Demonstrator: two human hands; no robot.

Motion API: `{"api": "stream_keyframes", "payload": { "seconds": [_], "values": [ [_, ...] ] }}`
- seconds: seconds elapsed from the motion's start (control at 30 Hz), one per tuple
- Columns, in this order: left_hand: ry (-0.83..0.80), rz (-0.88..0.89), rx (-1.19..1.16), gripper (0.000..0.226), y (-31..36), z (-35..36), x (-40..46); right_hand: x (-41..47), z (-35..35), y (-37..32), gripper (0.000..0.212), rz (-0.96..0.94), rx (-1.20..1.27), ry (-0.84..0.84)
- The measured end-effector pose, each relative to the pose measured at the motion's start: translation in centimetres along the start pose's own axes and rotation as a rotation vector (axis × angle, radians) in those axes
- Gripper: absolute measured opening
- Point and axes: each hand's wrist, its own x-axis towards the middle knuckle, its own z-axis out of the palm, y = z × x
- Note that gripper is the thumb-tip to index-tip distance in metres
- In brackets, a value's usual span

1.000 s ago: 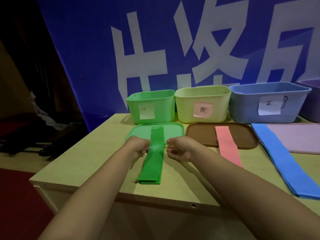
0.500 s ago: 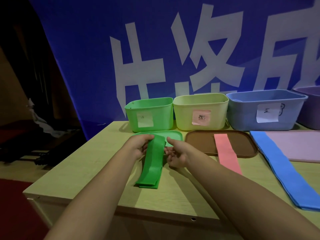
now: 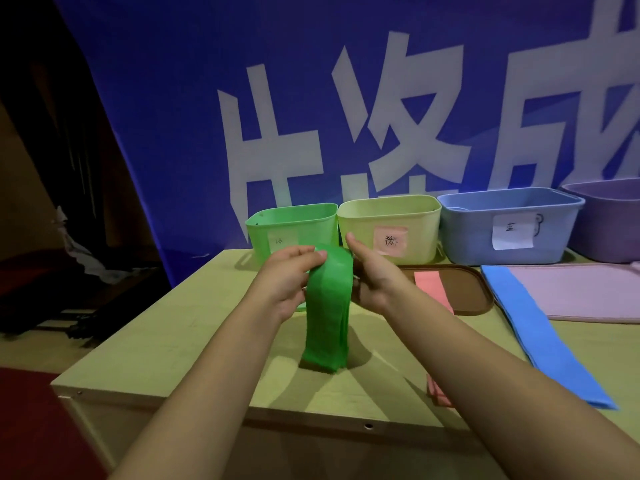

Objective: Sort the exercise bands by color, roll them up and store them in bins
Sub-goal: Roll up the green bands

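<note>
1. Green latex hangs at the centre of the head view: the green exercise band, folded into several layers, is lifted at its top end while its lower end droops to the wooden table, where it seems to touch.
2. The left hand grips the band's top left edge, fingers curled over the front of it.
3. The right hand holds the top right edge; its thumb points up beside the band, and I cannot tell how the other fingers lie behind it.
4. Behind the hands stands the green bin with a pale label, touching the yellow-green bin, which carries a pink label.
5. Further right stand the blue bin, with a white label, and the purple bin, cut by the frame edge.
6. A pink band lies across the brown lid, running towards the near table edge under the right forearm.
7. A blue band lies flat on the table, its far end just beside the lilac lid.
8. A blue banner with large white characters hangs behind the bins.
</note>
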Motion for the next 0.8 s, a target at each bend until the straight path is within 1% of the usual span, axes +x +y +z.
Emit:
{"api": "stream_keyframes", "payload": {
  "seconds": [0.1,0.17,0.2,0.27,0.37,0.5,0.57,0.63,0.7,0.8],
  "values": [
    [-0.011,0.063,-0.035,0.03,0.0,1.8,-2.9,-2.7,0.2,-1.5,0.032,-0.181,-0.063,0.019],
    [-0.01,0.093,-0.08,0.029,-0.5,2.9,-5.0,-5.4,0.0,-2.4,0.016,-0.325,-0.107,-0.014],
    [-0.011,0.106,-0.109,0.029,-0.9,3.5,-6.0,-6.7,-0.3,-2.7,0.012,-0.393,-0.143,-0.025],
    [-0.037,0.131,-0.174,0.028,-1.6,4.4,-8.1,-9.5,-1.2,-3.0,0.015,-0.515,-0.245,-0.033],
    [-0.139,0.159,-0.297,0.033,-2.6,5.8,-10.6,-13.2,-2.8,-3.3,0.011,-0.667,-0.379,-0.035],
    [-0.221,0.123,-0.34,0.054,-3.2,7.8,-12.7,-17.5,-5.2,-3.4,0.021,-0.722,-0.474,-0.104],
    [-0.228,0.107,-0.337,0.057,-3.4,8.9,-13.4,-19.3,-6.5,-3.0,0.021,-0.72,-0.529,-0.143],
    [-0.212,0.126,-0.349,0.051,-3.6,9.9,-13.9,-20.7,-8.0,-2.4,0.023,-0.709,-0.631,-0.152],
    [-0.205,0.174,-0.344,0.037,-4.0,10.8,-14.5,-21.9,-9.4,-1.7,0.028,-0.685,-0.723,-0.154],
    [-0.183,0.231,-0.309,0.024,-4.8,11.6,-15.2,-23.7,-10.6,-1.1,0.019,-0.598,-0.778,-0.176]
  ]
}}
